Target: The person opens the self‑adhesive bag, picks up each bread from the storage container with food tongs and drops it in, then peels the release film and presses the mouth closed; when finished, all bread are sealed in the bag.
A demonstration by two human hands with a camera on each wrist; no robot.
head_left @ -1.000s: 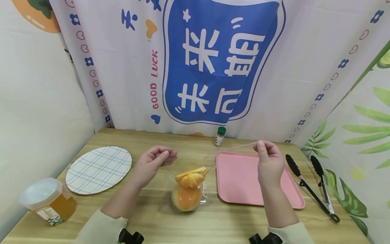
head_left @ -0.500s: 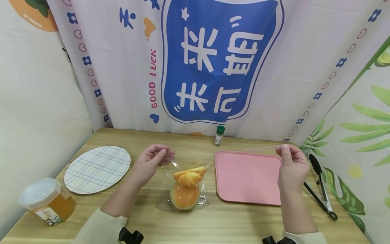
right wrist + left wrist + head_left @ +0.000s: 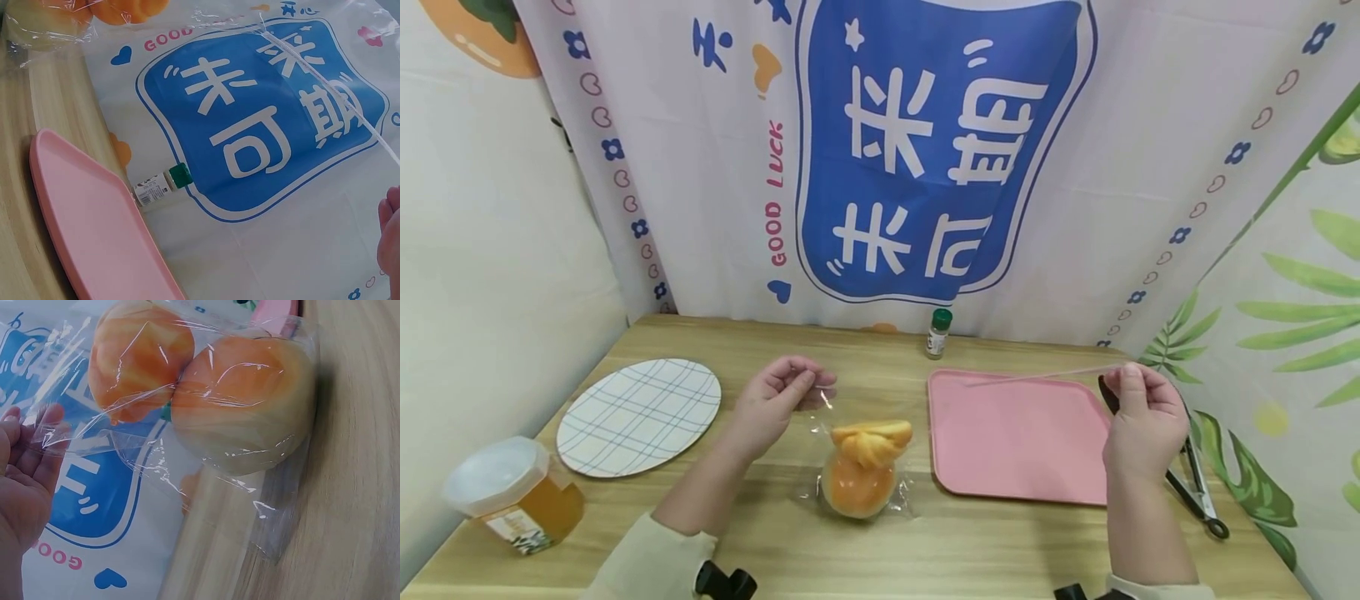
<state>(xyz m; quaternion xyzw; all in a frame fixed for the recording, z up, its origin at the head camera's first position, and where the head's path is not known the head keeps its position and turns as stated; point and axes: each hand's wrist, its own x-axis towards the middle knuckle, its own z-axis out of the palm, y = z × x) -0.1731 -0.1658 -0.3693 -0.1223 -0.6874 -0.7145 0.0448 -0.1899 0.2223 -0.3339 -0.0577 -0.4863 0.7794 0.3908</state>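
A clear plastic bag (image 3: 278, 519) stands near the middle of the table, with two bread pieces inside. The lower one is a round, glossy bun (image 3: 858, 488); a ridged yellow-orange bread (image 3: 872, 442) sits on top of it. My left hand (image 3: 781, 400) pinches the bag's upper left edge between thumb and fingers. To the right, my right hand (image 3: 1144, 423) pinches the end of a thin translucent strip (image 3: 1045, 377). The strip stretches leftward over the pink tray (image 3: 1015, 450). In the right wrist view its far end reaches the bag's upper edge.
On the left lie a checked oval plate (image 3: 640, 417) and a lidded honey jar (image 3: 520, 500). A small green-capped bottle (image 3: 937, 333) stands at the back. Tongs (image 3: 1197, 492) lie at the right, partly behind my right hand. A printed cloth (image 3: 737, 167) hangs behind the table.
My right hand has moved right, drawing the strip out longer across the tray. My left hand stays nearly still. The upper bread has shifted slightly inside the bag.
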